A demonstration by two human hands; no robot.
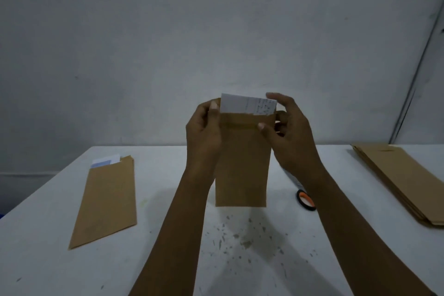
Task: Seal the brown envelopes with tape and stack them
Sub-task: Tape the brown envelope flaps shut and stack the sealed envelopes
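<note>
1. Head cam view: a brown envelope (242, 163) is held upright above the white table (168, 235), roughly centre of the scene. Plain kraft paper, matte, long and rectangular, with a flap crease visible near the top.
2. A white folded sheet (247, 106) is seen sticking out of the envelope's open top, faint print on its right part.
3. The envelope's upper left edge is gripped by the left hand (204, 130), fingers curled round the side, thumb on the near face.
4. The upper right edge is pinched by the right hand (288, 132): thumb pressed on the flap fold, index finger raised by the paper's top corner, other fingers curled behind.
5. A second brown envelope (105, 202) is laid flat on the left of the table, well apart, with white and bluish paper (105, 162) poking from its far end.
6. A stack of brown envelopes (398, 182) is lying flat at the right edge, layered edges visible.
7. A tape roll (305, 200) with a black rim and orange core is partly hidden behind the right forearm.
8. The tabletop is marked with dark specks and scuffs near the middle; a dull grey wall (216, 31) is behind.
</note>
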